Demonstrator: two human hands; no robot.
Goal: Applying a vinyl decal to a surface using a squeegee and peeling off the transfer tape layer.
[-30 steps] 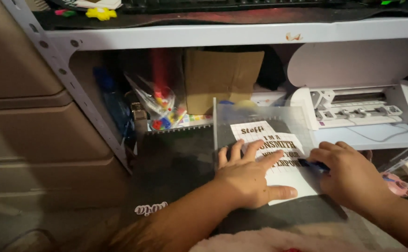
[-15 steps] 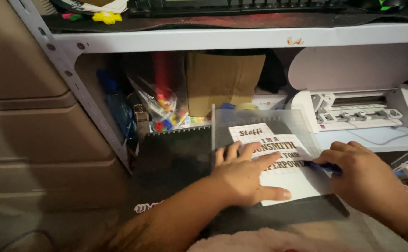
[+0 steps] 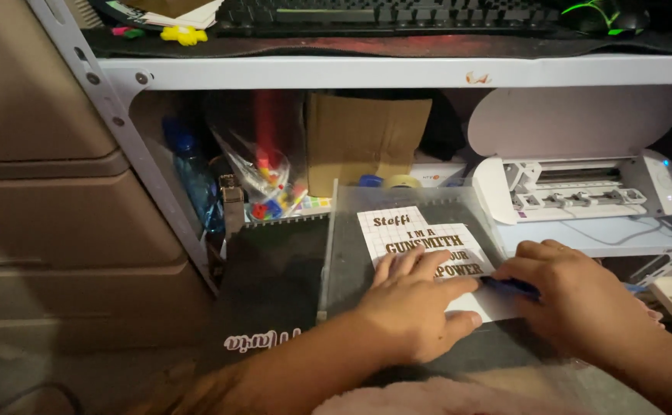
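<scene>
Two hands work on a lettered white sheet (image 3: 420,242).
The left hand (image 3: 417,307) presses it flat, fingers spread; the right hand (image 3: 582,296) pinches a blue tool (image 3: 511,287).

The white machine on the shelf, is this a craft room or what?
Probably a home craft corner. The white cutting machine sits on a shelf, a lettered sheet lies on a cutting mat, and a bag of colourful supplies sits behind.

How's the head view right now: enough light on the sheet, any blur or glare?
Head view: dim, warm light; the white sheet is lit well enough, its print sharp. Left hand and right hand look slightly soft. Shelf recesses sit in deep shadow; no strong glare.
</scene>
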